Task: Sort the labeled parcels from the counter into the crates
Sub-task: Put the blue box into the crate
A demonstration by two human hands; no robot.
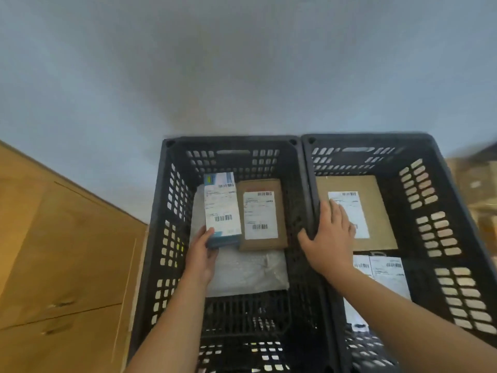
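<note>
Parcels (259,215) sit in both crates (234,152); my left hand (200,255) grips another box (222,211), right hand (329,235) flat across rim (306,168).

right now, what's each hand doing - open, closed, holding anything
Left hand: holds the blue-and-white labeled box by its near end, inside the left crate.
Right hand: open, fingers fairly straight, resting on the rim between the two crates.

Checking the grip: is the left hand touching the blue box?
Touching. The head view shows the left hand gripping the blue box, thumb on its near end.
</note>
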